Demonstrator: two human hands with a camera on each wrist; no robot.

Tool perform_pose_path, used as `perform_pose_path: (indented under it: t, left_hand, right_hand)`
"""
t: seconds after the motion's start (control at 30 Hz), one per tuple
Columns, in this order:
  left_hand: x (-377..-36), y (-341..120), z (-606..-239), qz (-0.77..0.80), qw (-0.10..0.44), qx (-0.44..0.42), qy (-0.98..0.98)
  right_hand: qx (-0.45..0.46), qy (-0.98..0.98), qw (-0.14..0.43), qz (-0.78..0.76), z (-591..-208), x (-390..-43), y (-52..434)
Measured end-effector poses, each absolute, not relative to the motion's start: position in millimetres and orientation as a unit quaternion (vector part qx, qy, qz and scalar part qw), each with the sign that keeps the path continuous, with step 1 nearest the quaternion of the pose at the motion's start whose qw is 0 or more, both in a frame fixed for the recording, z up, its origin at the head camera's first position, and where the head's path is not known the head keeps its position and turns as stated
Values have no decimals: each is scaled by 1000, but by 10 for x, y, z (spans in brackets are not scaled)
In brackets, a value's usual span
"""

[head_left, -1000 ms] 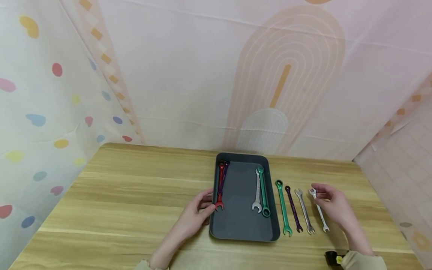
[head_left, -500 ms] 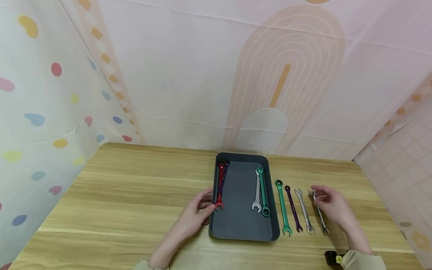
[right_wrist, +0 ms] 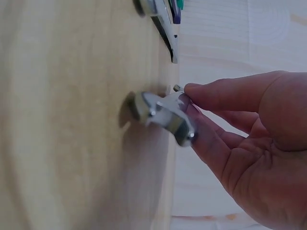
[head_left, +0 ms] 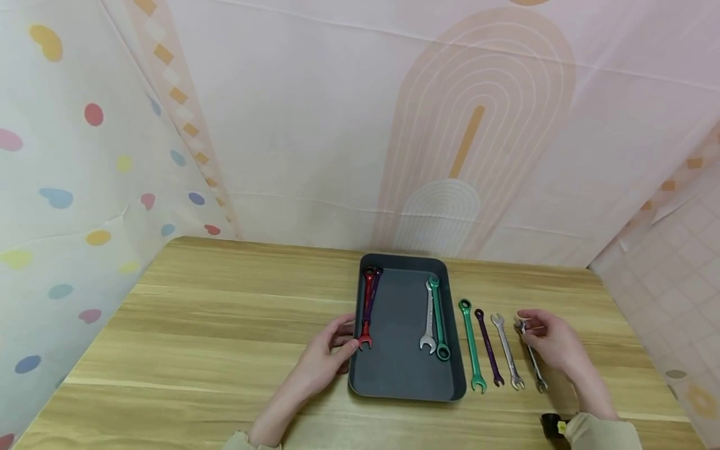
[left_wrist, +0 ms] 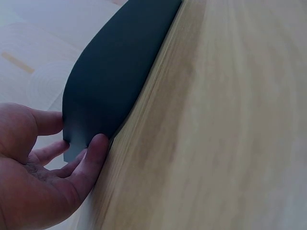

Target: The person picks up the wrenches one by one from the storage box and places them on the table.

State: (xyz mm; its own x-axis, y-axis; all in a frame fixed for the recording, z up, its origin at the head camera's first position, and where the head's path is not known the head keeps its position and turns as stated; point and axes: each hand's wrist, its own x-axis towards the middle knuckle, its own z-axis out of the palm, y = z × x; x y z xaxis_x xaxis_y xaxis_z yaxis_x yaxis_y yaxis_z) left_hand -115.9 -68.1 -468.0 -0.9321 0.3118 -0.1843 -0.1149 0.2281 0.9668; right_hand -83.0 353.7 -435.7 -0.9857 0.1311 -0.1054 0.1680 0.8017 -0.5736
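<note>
My right hand [head_left: 554,340] pinches the upper end of a silver combination wrench [head_left: 534,362] between thumb and fingers. In the right wrist view this wrench [right_wrist: 163,117] is turned partly on edge, with its near end close to the wood. A dark grey tray [head_left: 394,384] stands on the table, its left side held by my left hand [head_left: 329,350], thumb at the rim and fingers along the outer wall. Inside the tray, a red wrench [head_left: 365,331] and a purple wrench [head_left: 371,303] overlap at left. A silver wrench [head_left: 429,322] and a green wrench [head_left: 440,325] lie at right.
Between tray and right hand lie a green wrench [head_left: 472,350], a purple wrench [head_left: 489,350] and a silver wrench [head_left: 508,353], side by side on the wooden table [head_left: 225,325]. A black object [head_left: 551,426] sits by the right sleeve. Patterned cloth [head_left: 315,125] hangs behind.
The silver wrench in my right hand has rolled from lying flat to partly on edge, and its upper end has shifted slightly. My left hand and the tray stay nearly still.
</note>
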Motion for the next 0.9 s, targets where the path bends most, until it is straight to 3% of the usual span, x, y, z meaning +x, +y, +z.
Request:
perform_pose_path:
  t: [0.9]
  left_hand:
    - [-1169, -679, -4685, 616, 175, 66, 765]
  right_hand:
    - [74, 961, 37, -265, -4335, -908, 3481]
